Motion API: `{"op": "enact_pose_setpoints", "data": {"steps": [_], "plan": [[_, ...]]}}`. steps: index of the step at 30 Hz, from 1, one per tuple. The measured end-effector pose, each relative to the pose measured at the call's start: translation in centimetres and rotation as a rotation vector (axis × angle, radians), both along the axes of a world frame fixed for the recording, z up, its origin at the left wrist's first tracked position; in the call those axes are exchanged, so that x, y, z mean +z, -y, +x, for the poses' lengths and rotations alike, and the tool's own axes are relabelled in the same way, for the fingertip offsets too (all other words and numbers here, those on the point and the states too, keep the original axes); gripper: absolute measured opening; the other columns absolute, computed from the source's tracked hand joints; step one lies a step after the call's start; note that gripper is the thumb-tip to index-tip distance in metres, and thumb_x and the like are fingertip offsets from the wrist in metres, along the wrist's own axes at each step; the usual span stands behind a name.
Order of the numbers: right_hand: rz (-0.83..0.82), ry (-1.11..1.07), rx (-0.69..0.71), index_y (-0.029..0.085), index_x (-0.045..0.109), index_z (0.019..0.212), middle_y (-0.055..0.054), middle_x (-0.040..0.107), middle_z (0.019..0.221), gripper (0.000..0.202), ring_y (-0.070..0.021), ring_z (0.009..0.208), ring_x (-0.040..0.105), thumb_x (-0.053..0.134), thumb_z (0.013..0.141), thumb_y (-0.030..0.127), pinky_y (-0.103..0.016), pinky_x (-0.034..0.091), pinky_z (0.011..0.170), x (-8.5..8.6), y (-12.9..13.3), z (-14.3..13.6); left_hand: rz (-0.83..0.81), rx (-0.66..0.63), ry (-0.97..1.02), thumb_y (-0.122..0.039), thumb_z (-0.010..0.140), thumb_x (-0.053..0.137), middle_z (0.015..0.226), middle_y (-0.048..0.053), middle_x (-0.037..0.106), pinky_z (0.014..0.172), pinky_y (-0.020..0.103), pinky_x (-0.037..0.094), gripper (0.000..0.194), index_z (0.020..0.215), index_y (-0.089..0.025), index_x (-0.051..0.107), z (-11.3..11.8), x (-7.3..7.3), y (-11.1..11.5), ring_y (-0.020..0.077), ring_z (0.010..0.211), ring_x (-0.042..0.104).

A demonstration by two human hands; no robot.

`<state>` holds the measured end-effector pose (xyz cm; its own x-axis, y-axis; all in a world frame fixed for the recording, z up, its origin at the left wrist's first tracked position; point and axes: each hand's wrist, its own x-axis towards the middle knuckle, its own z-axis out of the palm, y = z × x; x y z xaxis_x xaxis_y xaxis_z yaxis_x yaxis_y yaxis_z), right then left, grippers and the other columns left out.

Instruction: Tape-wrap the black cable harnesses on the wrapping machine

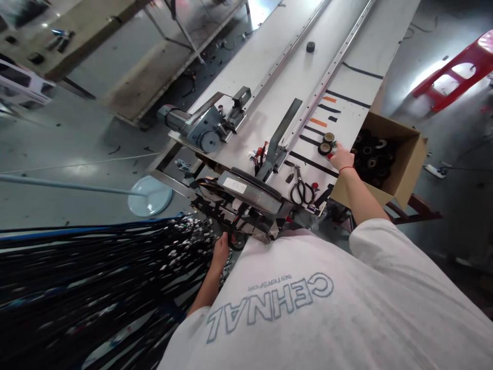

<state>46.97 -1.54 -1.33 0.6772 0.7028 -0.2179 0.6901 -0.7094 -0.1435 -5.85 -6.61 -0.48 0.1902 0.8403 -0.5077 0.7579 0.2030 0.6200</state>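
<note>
My right hand is at the right edge of the white work table, fingers closed around something small with green and red bits, mostly hidden. Just left of it lie two tape rolls, a black one and a tan-centred one. Down by the near end of the table, my left hand is closed beside a winding machine with a dark wheel. What its fingers grip is hidden. Black-handled scissors rest on the table between the machine and my right hand.
A cardboard box of black tape rolls stands at the right. Black cables with white connectors hang at the left. A motor unit sits on the table's left side, and a red plastic stool is on the floor.
</note>
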Motion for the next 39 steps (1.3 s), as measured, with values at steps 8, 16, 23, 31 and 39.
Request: {"op": "enact_pose_setpoints", "data": {"steps": [8, 16, 23, 31, 39], "plan": [[0.186, 0.163, 0.039, 0.008, 0.054, 0.122, -0.025, 0.052, 0.129, 0.048, -0.0355, 0.122, 0.039, 0.06, 0.088, 0.041, -0.052, 0.028, 0.104, -1.5, -2.4, -2.4, 0.023, 0.074, 0.051, -0.087, 0.078, 0.022, 0.061, 0.001, 0.06, 0.076, 0.035, 0.051, 0.074, 0.058, -0.023, 0.052, -1.1, -1.1, 0.3, 0.0219, 0.071, 0.06], [0.636, 0.053, -0.098, 0.016, 0.051, 0.101, -0.014, 0.051, 0.112, 0.028, -0.0272, 0.109, 0.048, 0.065, 0.08, 0.028, -0.045, 0.042, 0.098, -5.7, 1.2, -2.9, 0.046, 0.152, 0.058, -0.098, 0.065, 0.02, 0.057, 0.005, 0.054, 0.064, 0.034, 0.046, 0.083, 0.055, -0.021, 0.05, -2.0, -2.0, 1.2, 0.0214, 0.063, 0.053], [0.471, 0.031, 0.001, 0.012, 0.054, 0.113, -0.018, 0.055, 0.123, 0.037, -0.0288, 0.114, 0.05, 0.063, 0.083, 0.032, -0.046, 0.041, 0.101, -5.0, 1.2, -1.8, 0.014, 0.143, 0.067, -0.094, 0.07, 0.026, 0.06, 0.005, 0.056, 0.065, 0.034, 0.045, 0.077, 0.057, -0.022, 0.053, -2.7, -2.7, 0.9, 0.0228, 0.066, 0.054], [0.205, 0.079, -0.049, 0.015, 0.06, 0.128, -0.019, 0.068, 0.116, 0.042, -0.0309, 0.114, 0.059, 0.045, 0.092, 0.032, -0.046, 0.037, 0.1, -0.9, -0.3, 0.8, -0.214, 0.313, 0.309, -0.08, 0.071, 0.053, 0.06, 0.002, 0.055, 0.062, 0.03, 0.04, 0.062, 0.066, -0.019, 0.063, -2.7, -3.1, 0.9, 0.0178, 0.065, 0.048], [0.166, 0.036, -0.119, 0.021, 0.058, 0.134, -0.019, 0.07, 0.114, 0.045, -0.0326, 0.114, 0.065, 0.051, 0.091, 0.034, -0.043, 0.045, 0.092, -1.9, -1.2, 2.6, -0.418, 0.268, 0.621, -0.081, 0.053, 0.075, 0.057, -0.004, 0.048, 0.055, 0.023, 0.028, 0.074, 0.079, -0.012, 0.068, -4.2, -3.6, 0.0, 0.0088, 0.056, 0.038]]}}
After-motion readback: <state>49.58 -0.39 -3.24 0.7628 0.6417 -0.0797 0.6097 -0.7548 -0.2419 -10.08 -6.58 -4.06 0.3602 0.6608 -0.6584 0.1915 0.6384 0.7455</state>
